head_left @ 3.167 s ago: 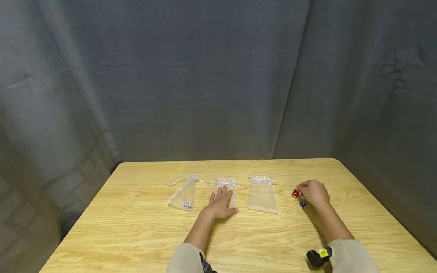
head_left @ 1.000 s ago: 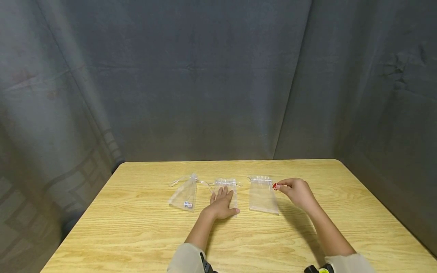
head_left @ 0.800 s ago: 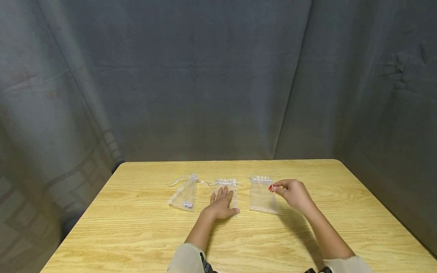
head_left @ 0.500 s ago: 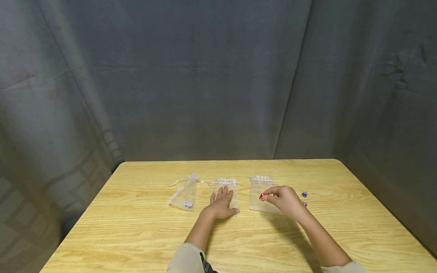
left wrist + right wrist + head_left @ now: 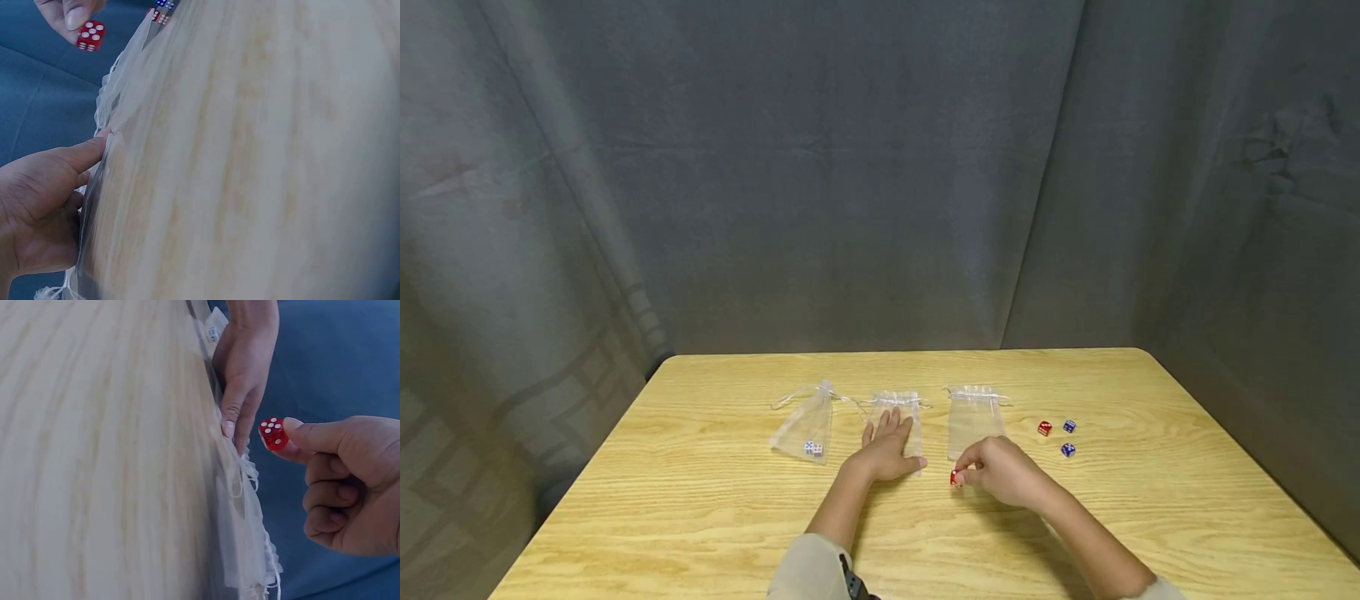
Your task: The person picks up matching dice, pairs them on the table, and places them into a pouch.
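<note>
My right hand (image 5: 1006, 472) pinches a translucent red die (image 5: 955, 478) with white pips between thumb and forefinger. It is held just in front of the right sheer drawstring pouch (image 5: 973, 423); in the right wrist view the other fingers are curled into the palm. With fingers extended, my left hand (image 5: 886, 454) rests flat on the middle drawstring pouch (image 5: 895, 402), which it partly covers. Off to the left lies a third sheer pouch (image 5: 805, 421), gathered at its neck, with two white dice (image 5: 813, 449) inside.
Right of the pouches, another red die (image 5: 1045, 428) lies on the wooden table (image 5: 715, 500) beside a blue die (image 5: 1070, 426) and a second blue die (image 5: 1068, 450). A grey curtain (image 5: 850, 183) hangs behind the table and along its sides.
My right hand has carried the red die leftward from the loose dice, across the right pouch, then down toward the near side. Earlier it hovered over the dice. The left hand stays on the middle pouch.
</note>
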Demonstrator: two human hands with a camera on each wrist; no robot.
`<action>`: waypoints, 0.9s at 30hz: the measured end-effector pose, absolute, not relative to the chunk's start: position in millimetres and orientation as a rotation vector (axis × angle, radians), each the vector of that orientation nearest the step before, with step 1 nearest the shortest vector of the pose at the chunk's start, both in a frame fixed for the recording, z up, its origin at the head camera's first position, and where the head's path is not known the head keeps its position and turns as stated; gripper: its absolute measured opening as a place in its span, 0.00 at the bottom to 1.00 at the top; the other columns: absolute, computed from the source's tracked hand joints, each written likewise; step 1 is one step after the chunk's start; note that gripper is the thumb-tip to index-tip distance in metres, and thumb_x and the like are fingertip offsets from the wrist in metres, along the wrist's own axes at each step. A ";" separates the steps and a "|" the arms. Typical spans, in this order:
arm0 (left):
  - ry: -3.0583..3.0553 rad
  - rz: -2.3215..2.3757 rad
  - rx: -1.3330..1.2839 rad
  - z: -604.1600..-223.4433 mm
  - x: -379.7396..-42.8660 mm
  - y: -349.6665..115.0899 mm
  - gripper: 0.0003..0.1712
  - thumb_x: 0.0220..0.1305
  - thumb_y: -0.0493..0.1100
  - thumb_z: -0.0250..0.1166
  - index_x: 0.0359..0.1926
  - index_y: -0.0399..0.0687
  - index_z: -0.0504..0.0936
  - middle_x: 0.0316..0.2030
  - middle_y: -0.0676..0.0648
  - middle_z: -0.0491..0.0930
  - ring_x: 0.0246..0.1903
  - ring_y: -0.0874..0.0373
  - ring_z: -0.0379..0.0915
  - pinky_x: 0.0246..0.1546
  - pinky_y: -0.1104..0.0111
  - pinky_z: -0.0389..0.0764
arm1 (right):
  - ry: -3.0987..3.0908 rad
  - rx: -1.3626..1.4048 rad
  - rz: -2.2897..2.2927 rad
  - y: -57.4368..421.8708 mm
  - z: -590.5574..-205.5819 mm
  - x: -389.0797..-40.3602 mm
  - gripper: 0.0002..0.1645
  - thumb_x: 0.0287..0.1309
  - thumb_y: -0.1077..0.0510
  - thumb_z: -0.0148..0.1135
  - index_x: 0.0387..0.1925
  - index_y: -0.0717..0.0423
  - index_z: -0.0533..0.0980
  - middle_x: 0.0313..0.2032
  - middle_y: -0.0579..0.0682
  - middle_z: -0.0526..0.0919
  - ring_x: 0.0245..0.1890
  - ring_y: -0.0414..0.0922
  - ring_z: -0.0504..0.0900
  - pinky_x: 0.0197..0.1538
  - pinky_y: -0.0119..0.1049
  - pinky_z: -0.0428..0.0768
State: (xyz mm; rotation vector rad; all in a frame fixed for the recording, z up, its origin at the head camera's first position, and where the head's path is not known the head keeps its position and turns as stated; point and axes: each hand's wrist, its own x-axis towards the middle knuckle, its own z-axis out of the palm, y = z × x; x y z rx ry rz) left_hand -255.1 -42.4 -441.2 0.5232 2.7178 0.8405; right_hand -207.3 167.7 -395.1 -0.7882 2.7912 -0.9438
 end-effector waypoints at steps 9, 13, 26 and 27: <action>2.723 0.843 0.527 -441.4 -255.1 -41.8 0.43 0.61 0.53 0.61 0.69 0.38 0.54 0.70 0.38 0.40 0.69 0.48 0.29 0.64 0.52 0.29 | 2.727 -0.872 -0.875 163.7 -403.9 -208.4 0.03 0.50 0.60 0.67 0.23 0.52 0.83 0.25 0.39 0.82 0.18 0.34 0.66 0.21 0.29 0.67; 2.721 0.840 0.524 -439.9 -254.4 -42.0 0.43 0.61 0.53 0.61 0.69 0.39 0.53 0.70 0.38 0.39 0.69 0.48 0.28 0.64 0.52 0.29 | 2.681 -0.843 -0.851 162.7 -406.7 -208.2 0.04 0.50 0.61 0.66 0.23 0.50 0.82 0.23 0.37 0.80 0.17 0.34 0.67 0.21 0.29 0.68; 2.722 0.835 0.524 -440.4 -254.8 -42.2 0.43 0.61 0.54 0.61 0.69 0.39 0.53 0.71 0.39 0.39 0.69 0.48 0.28 0.64 0.53 0.29 | 2.667 -0.826 -0.842 164.1 -406.7 -205.7 0.02 0.50 0.62 0.67 0.26 0.56 0.83 0.27 0.44 0.82 0.20 0.37 0.71 0.22 0.32 0.71; 2.721 0.835 0.523 -440.5 -254.7 -42.2 0.43 0.61 0.54 0.61 0.69 0.39 0.53 0.71 0.39 0.39 0.69 0.48 0.28 0.64 0.53 0.29 | 2.671 -0.821 -0.841 164.4 -406.3 -205.6 0.01 0.49 0.62 0.67 0.27 0.56 0.83 0.27 0.44 0.82 0.20 0.37 0.71 0.22 0.32 0.71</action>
